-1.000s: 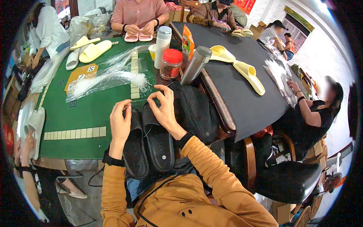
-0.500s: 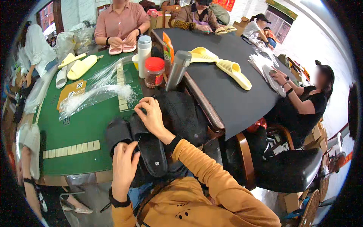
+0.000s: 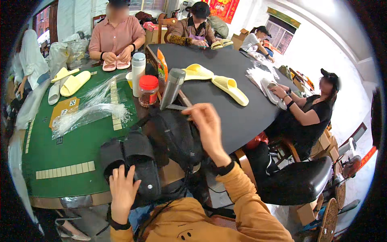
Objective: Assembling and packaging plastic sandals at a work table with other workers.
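left hand (image 3: 123, 187): laid over the near part of the pair of slippers; fingers slightly apart, thumb out to the right – touching, not clasped
right hand (image 3: 207, 125): farther off, above the bag; thumb and fingertips close together by a thin grey strip (image 3: 176, 107) – cannot tell whether they are clamped on it
black slippers (image 3: 138, 150): side by side at the near edge of the green table (image 3: 76, 147), left of the bag
black bag (image 3: 179, 135): right of the slippers; the grey flask (image 3: 172, 90) stands beyond it; a red-lidded jar (image 3: 148, 92) is left of the flask
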The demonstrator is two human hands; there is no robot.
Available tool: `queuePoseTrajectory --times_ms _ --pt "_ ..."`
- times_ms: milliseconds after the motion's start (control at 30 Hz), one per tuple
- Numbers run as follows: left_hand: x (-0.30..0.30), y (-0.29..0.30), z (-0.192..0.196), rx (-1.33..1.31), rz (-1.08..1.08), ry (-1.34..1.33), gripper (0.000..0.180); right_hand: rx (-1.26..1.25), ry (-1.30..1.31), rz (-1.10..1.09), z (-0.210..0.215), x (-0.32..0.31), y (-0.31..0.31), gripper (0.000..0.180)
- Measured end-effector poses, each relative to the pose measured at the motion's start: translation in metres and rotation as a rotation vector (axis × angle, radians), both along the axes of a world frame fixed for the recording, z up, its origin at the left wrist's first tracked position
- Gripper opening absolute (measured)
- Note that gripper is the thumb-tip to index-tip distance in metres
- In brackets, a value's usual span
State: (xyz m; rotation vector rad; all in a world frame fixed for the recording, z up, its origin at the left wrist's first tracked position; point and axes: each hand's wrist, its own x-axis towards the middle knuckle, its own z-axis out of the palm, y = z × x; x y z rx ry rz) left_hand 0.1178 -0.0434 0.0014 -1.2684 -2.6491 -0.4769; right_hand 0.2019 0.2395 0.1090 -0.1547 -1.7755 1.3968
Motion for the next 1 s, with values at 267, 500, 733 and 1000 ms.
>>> queuePoseTrajectory --times_ms 267,500,733,1000 --pt "-0.046 -0.087 -0.003 -0.040 0.261 0.048 0.049 0.248 0.106 -0.637 0.018 0.061 0.162 0.017" --pt "-0.140 -0.182 -0.037 -0.024 0.575 -0.053 0.053 0.300 -0.296 -0.533 -0.008 0.063 0.269 0.028" --pt "-0.148 -0.184 -0.054 -0.131 0.810 0.115 0.055 0.605 -0.746 -0.477 -0.019 -0.007 0.273 0.039" --pt "-0.100 -0.156 -0.043 0.068 0.672 0.247 0.055 0.750 -0.671 -0.705 -0.047 -0.039 0.341 0.033"
